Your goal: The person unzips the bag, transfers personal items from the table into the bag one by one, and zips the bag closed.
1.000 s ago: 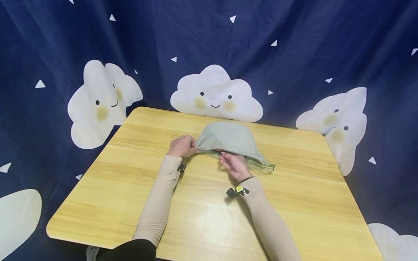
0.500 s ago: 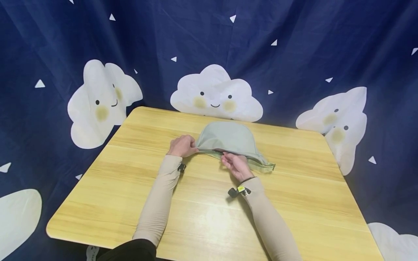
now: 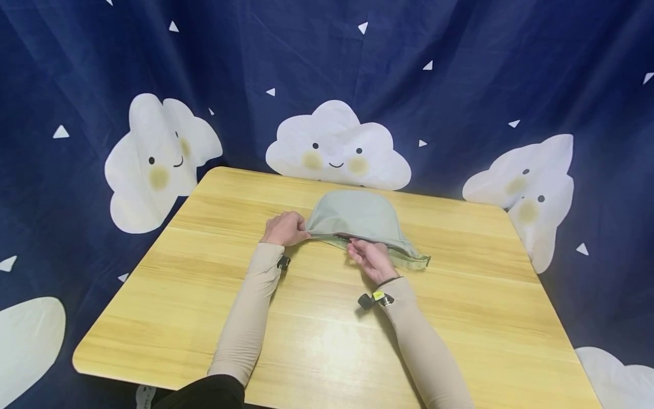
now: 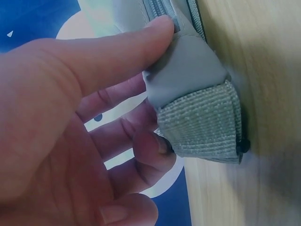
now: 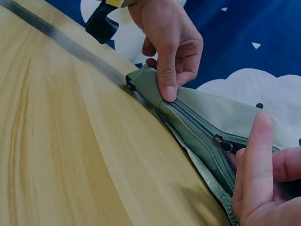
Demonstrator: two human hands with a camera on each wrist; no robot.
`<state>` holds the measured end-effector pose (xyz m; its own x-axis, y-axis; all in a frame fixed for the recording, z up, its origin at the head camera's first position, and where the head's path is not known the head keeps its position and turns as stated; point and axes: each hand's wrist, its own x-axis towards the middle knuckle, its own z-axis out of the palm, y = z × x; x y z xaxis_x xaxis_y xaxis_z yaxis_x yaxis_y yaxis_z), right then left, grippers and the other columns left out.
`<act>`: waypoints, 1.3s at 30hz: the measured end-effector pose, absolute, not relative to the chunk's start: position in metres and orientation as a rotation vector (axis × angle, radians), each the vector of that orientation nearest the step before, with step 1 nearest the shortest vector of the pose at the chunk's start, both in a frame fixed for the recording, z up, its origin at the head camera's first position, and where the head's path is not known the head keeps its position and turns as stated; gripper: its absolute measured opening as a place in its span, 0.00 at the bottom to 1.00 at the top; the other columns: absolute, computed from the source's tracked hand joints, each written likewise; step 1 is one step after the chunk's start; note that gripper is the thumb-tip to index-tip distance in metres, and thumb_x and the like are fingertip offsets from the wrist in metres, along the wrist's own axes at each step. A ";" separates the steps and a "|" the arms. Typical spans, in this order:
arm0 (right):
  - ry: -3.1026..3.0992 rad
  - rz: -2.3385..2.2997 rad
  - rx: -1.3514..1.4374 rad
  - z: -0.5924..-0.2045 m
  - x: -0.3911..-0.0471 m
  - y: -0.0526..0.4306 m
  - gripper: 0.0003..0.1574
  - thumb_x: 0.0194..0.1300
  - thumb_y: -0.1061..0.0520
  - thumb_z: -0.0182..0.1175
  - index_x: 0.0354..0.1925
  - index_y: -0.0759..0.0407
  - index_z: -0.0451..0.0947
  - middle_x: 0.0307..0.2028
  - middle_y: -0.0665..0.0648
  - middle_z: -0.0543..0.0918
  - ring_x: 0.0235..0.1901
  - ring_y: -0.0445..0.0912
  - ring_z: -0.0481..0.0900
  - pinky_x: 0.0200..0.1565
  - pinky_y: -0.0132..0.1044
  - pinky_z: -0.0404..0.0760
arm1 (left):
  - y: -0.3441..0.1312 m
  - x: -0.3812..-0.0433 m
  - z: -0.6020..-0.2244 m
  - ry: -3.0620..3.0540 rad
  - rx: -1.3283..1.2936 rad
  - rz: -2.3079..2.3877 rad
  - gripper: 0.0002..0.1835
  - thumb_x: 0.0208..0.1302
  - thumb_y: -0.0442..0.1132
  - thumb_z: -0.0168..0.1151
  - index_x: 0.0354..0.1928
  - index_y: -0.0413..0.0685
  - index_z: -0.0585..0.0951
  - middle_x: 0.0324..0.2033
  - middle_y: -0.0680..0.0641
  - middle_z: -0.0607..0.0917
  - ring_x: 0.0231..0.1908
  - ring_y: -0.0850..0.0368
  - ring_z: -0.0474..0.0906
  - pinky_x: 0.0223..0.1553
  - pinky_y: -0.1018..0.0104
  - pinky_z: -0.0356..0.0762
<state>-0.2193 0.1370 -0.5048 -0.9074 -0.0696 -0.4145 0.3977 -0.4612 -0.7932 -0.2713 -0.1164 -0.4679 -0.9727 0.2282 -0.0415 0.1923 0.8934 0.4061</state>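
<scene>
A pale green waist bag (image 3: 357,213) lies on the table, its curved back edge facing away and its zipped edge facing me. At its left end my left hand (image 3: 286,228) pinches the fabric, thumb over the end of the zipper (image 4: 160,9). A webbing strap end (image 4: 200,125) hangs beside those fingers. My right hand (image 3: 372,260) is at the middle of the zipper, fingertips on the black zipper pull (image 5: 239,147), which partly disappears behind them. Left of the slider (image 5: 219,140) the teeth run together; to its right the zipper gapes, with some lining showing.
The bag rests on a light wood-grain table (image 3: 317,341), toward its far edge. Behind it hangs a dark blue curtain (image 3: 235,57) printed with white clouds. A black wrist-camera mount (image 3: 366,301) sticks out from my right sleeve.
My right hand has shifted slightly to the right along the zipper. The left hand and the bag have stayed where they were.
</scene>
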 end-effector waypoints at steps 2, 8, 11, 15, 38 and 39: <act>1.445 -2.425 0.473 -0.504 -0.219 0.137 0.06 0.72 0.70 0.54 0.44 0.68 0.78 0.31 0.57 0.87 0.32 0.41 0.87 0.40 0.25 0.87 | -0.117 -0.271 -0.468 2.973 0.326 0.625 0.17 0.61 0.50 0.75 0.19 0.56 0.80 0.27 0.51 0.86 0.29 0.50 0.78 0.37 0.51 0.76; 1.430 -2.418 0.472 -0.504 -0.219 0.138 0.07 0.74 0.69 0.53 0.46 0.69 0.77 0.30 0.56 0.87 0.31 0.40 0.86 0.39 0.25 0.87 | -0.119 -0.270 -0.468 2.975 0.326 0.632 0.17 0.60 0.51 0.75 0.19 0.56 0.80 0.27 0.51 0.86 0.30 0.50 0.79 0.37 0.51 0.75; 1.441 -2.411 0.463 -0.504 -0.219 0.138 0.09 0.74 0.70 0.53 0.49 0.71 0.77 0.30 0.55 0.87 0.30 0.40 0.86 0.39 0.24 0.87 | -0.119 -0.270 -0.468 2.972 0.323 0.640 0.17 0.59 0.51 0.75 0.19 0.56 0.80 0.27 0.52 0.85 0.30 0.50 0.78 0.36 0.53 0.74; 1.449 -2.402 0.444 -0.504 -0.219 0.140 0.10 0.74 0.70 0.52 0.51 0.72 0.75 0.30 0.55 0.86 0.30 0.39 0.85 0.39 0.24 0.87 | -0.119 -0.270 -0.468 2.966 0.317 0.635 0.16 0.59 0.51 0.75 0.20 0.56 0.81 0.26 0.52 0.84 0.29 0.51 0.77 0.34 0.55 0.72; 1.473 -2.401 0.414 -0.504 -0.218 0.144 0.08 0.75 0.69 0.50 0.44 0.67 0.77 0.30 0.54 0.85 0.32 0.39 0.85 0.40 0.22 0.86 | -0.120 -0.266 -0.465 2.958 0.310 0.653 0.16 0.60 0.50 0.75 0.20 0.56 0.80 0.25 0.53 0.83 0.28 0.52 0.76 0.37 0.52 0.73; 1.471 -2.402 0.420 -0.505 -0.218 0.144 0.08 0.75 0.69 0.50 0.43 0.68 0.77 0.30 0.54 0.85 0.32 0.39 0.85 0.40 0.22 0.86 | -0.120 -0.266 -0.465 2.957 0.309 0.654 0.16 0.60 0.50 0.74 0.20 0.56 0.80 0.25 0.53 0.83 0.28 0.52 0.77 0.38 0.52 0.74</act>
<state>-0.2185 0.1437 -0.5047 -0.9146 -0.0953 -0.3930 0.3934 -0.4350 -0.8099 -0.2655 -0.1200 -0.4654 -0.9748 0.2173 -0.0508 0.1757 0.8875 0.4259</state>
